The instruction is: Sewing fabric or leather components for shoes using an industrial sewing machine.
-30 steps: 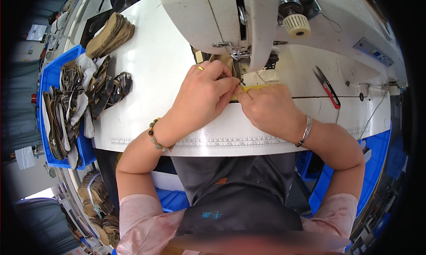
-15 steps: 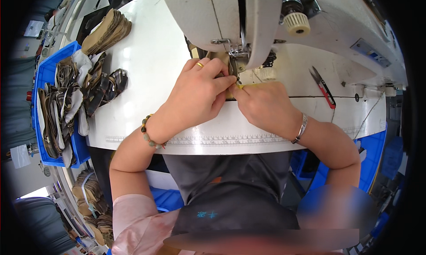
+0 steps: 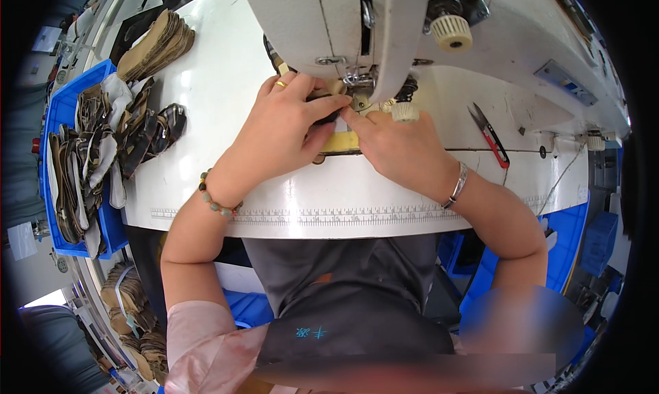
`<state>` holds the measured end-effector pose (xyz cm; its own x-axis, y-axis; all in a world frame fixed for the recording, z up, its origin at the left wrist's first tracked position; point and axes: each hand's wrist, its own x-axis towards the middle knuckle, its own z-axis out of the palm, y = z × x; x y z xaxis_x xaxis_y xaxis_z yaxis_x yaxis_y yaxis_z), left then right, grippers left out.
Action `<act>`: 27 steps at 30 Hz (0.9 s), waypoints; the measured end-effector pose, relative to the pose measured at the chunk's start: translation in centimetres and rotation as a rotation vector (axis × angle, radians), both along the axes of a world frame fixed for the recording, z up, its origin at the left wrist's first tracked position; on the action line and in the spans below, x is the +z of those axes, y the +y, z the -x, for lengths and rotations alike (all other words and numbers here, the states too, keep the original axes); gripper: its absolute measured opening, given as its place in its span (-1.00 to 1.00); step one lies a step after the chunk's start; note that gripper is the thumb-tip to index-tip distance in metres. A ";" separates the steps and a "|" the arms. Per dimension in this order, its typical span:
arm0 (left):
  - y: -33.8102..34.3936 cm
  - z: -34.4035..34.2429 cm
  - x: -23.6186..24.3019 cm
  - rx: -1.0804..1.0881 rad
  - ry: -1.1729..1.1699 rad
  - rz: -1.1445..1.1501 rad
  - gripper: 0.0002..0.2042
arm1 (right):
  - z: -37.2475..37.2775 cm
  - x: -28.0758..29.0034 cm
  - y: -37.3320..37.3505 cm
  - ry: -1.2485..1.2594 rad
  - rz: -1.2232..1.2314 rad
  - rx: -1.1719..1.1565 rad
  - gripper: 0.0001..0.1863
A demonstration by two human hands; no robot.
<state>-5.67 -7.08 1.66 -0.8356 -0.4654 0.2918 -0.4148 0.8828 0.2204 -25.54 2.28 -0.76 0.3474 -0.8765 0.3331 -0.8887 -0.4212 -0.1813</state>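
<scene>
At the needle and presser foot (image 3: 358, 79) of a white sewing machine (image 3: 322, 23), my left hand (image 3: 278, 133), a ring on one finger, has its fingers curled on a small dark workpiece (image 3: 320, 118), mostly hidden under them. My right hand (image 3: 395, 147) lies just right of it, index fingertip pressed at the workpiece's edge beside the left fingertips, other fingers bent. A yellow strip (image 3: 340, 143) shows on the machine bed between the hands. Red-handled thread snips (image 3: 491, 136) rest to the right.
A blue bin (image 3: 60, 106) heaped with cut fabric pieces (image 3: 93, 167) stands at the table's left, behind it a stack of tan pieces (image 3: 154, 44). The table's front edge (image 3: 322, 233) carries a printed ruler. Another blue bin (image 3: 568, 243) sits below on the right.
The whole view has shifted leftward. My left hand has moved further left and away from me with the dark piece, and more of the yellow strip now shows between my hands.
</scene>
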 end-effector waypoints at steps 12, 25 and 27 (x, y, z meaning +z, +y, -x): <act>-1.4 -0.4 0.0 -0.061 0.022 -0.092 -0.64 | -0.1 -0.4 0.0 0.044 0.032 0.005 -0.52; -1.1 0.3 -0.7 0.086 0.202 -0.495 -0.83 | 0.4 -0.5 0.0 0.165 0.002 -0.003 -0.62; -1.0 0.6 -1.0 0.113 0.324 -0.680 -0.84 | 0.5 -0.5 0.1 0.180 -0.017 -0.007 -0.63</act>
